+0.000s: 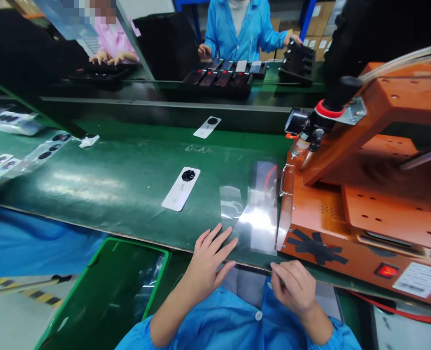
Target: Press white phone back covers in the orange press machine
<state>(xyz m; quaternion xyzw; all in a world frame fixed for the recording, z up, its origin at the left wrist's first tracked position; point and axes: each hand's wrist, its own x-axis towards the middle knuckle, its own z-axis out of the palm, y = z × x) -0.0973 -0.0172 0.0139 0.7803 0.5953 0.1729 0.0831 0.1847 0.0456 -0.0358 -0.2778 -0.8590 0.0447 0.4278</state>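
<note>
Left hand (210,255) is lying spread, fingertips touching the thin clear plastic film (254,214) at the green belt's (102,184) near edge; right hand (292,287), loosely curled and empty, is hovering beside it; film looks flimsy, slippery, best pinched at an edge

A white phone back cover (181,188) lies on the green belt (102,184), up and left from the fingers. An orange machine (368,194) stands right of them, a green bin (106,296) lower left.

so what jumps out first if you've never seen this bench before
The big orange machine fills the right side, a red light glowing on its front. Beside it, the left hand touches clear film sheets at the near edge of the green belt, where a white phone back cover lies mid-belt.
</note>
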